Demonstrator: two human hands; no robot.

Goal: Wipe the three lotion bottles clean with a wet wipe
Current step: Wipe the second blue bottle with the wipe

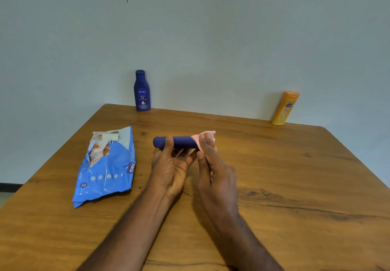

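Navy blue, the bottle [179,142] is lying sideways across the fingers of the left hand [171,165], whose thumb is curling over it near the cap end at nine o'clock. At three o'clock the right hand [213,165] is wrapping a pink wipe [200,140] around the bottle's other end. Another blue bottle [142,90] is standing upright at eleven o'clock on the wooden table [295,186], an orange bottle [285,108] at two o'clock, a wipes pack [107,165] at nine.
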